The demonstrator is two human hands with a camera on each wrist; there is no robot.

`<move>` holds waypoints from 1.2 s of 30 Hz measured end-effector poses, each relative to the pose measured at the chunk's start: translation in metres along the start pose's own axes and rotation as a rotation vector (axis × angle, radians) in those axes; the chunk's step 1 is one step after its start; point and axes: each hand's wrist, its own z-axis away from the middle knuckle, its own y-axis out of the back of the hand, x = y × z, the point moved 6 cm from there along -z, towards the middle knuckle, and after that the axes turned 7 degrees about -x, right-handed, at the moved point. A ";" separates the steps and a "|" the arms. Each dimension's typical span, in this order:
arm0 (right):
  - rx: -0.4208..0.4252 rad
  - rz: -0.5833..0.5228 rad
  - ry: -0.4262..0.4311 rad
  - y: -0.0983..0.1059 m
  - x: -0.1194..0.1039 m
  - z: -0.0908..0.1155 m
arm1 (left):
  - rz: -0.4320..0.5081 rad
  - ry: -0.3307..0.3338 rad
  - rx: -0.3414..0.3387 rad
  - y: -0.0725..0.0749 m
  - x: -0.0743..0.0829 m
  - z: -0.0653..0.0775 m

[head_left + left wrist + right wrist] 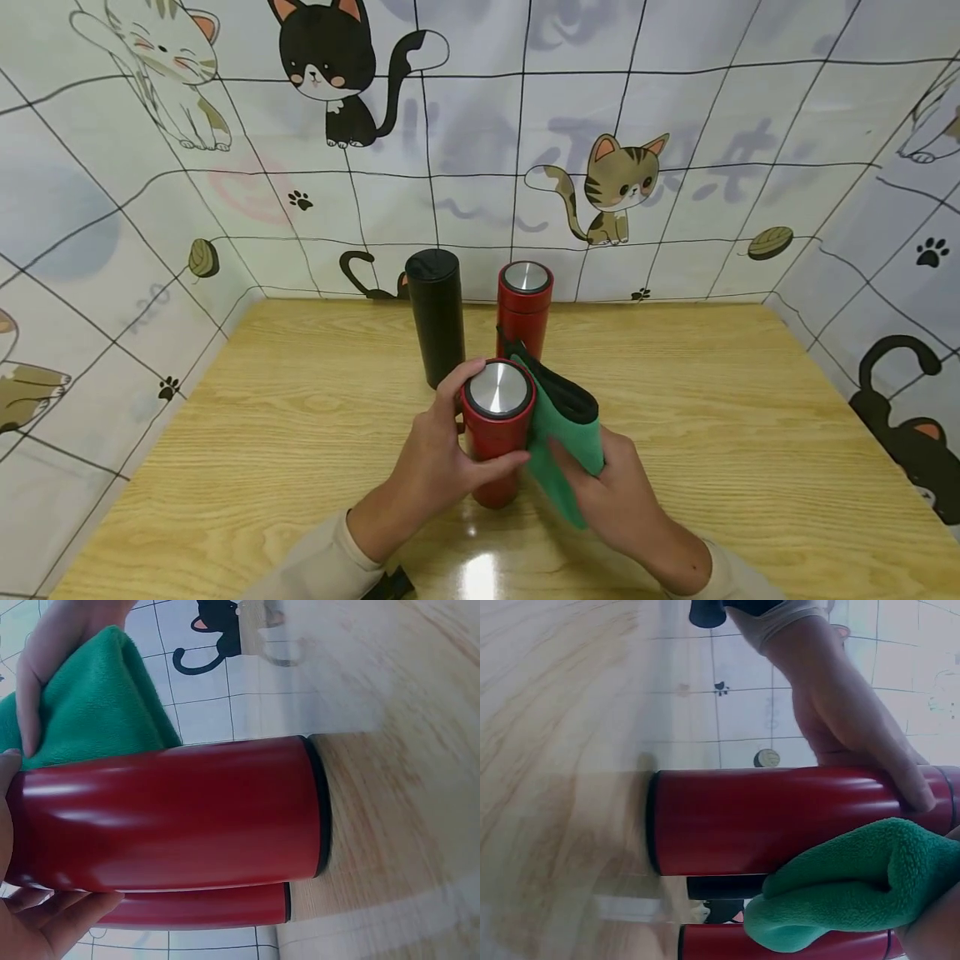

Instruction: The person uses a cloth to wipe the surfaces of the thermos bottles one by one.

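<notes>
My left hand grips a red thermos near its top, thumb across the front and fingers round the far left side. The thermos has a silver, black-rimmed lid and stands roughly upright, its black base right at the tabletop in the left wrist view. In my right hand is a folded cloth, green on one side and black on the other, held against the thermos's right side. The right wrist view shows the green cloth bunched along the red body; part of the right hand is hidden there.
Behind stand a second red thermos and a black bottle, slightly to the left. The wooden table ends at a cat-patterned cloth wall, with patterned sides left and right. A dark strap shows by the left sleeve.
</notes>
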 end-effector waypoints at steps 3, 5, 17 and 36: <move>0.014 -0.002 0.035 0.001 -0.003 0.001 | -0.005 0.001 -0.007 0.000 0.000 0.000; 0.020 0.001 0.045 0.000 -0.002 0.002 | -0.019 -0.005 -0.008 0.001 0.001 0.000; -0.093 -0.003 -0.071 -0.014 0.018 0.002 | -0.232 0.025 -0.073 0.014 0.008 -0.004; -0.003 -0.046 -0.015 -0.006 0.008 0.003 | -0.012 0.170 -0.222 0.024 0.010 -0.005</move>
